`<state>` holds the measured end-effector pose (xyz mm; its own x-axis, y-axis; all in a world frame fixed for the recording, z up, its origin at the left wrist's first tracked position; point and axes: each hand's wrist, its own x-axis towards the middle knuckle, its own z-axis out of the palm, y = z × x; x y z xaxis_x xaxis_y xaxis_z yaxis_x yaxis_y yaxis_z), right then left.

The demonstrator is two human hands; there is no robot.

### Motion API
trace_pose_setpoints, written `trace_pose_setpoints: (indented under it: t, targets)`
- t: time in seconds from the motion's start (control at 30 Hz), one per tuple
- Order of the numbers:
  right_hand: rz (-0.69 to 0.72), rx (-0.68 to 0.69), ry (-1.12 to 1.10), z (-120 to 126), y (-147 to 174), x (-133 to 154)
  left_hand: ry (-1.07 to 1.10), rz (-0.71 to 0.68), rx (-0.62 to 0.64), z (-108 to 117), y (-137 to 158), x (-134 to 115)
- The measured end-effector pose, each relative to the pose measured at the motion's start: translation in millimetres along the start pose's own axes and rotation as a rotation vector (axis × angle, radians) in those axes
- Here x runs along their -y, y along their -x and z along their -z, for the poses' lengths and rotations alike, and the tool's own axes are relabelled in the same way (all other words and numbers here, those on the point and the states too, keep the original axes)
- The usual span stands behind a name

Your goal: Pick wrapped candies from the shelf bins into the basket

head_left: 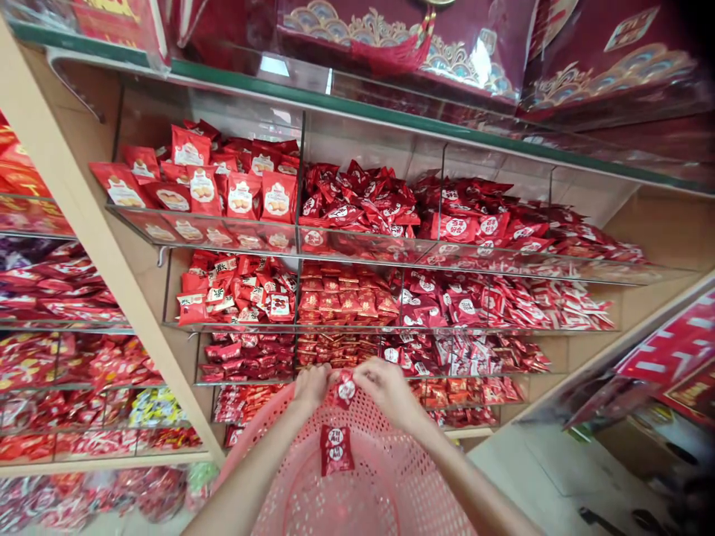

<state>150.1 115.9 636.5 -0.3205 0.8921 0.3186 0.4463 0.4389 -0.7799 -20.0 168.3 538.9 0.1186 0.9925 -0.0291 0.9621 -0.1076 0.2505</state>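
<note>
A pink perforated plastic basket (pixel 410 461) is in front of me, below the shelves. My left hand (pixel 313 385) is closed at its far rim. My right hand (pixel 385 383) is closed in a pinch on the edge of a small red candy packet (pixel 345 388) with a white round print. This packet hangs between the two hands, over the basket's far wall; the left fingertips come close to it, but whether they touch it is unclear. Inside the basket lies a dark red packet (pixel 336 450) with two white round prints.
Shelves with clear dividers hold many red wrapped candies (pixel 346 298). Larger red snack packets (pixel 243 195) sit upper left. Dark red gift boxes (pixel 391 33) stand on the glass shelf (pixel 357 112) above. A wooden upright (pixel 106 246) separates another candy rack at left. Tiled floor (pixel 536 461) shows at right.
</note>
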Motion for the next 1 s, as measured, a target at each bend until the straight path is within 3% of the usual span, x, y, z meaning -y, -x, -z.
trace_pose_setpoints:
  t: [0.1,0.13,0.2,0.37,0.67,1.0]
  targets:
    - [-0.545,0.08,-0.328,-45.5,13.7,-62.3,-0.004,-0.006,-0.016,-0.3,1.1,0.4]
    - [-0.641,0.09,-0.368,-54.0,17.4,-76.1,-0.006,-0.005,-0.02,-0.7,1.3,0.4]
    - [-0.799,0.096,-0.424,-63.4,24.1,-93.0,-0.009,-0.004,-0.023,-1.5,1.3,0.2]
    - [-1.04,0.079,-0.508,-74.9,36.1,-105.2,-0.011,-0.003,-0.022,-4.0,0.2,0.1]
    - [-1.144,0.034,-0.573,-94.3,47.1,-118.2,-0.025,0.001,-0.041,-5.9,-0.7,-2.1]
    - [-1.032,0.059,-0.41,-99.3,47.3,-112.9,-0.031,-0.009,-0.05,-4.3,1.7,-1.7]
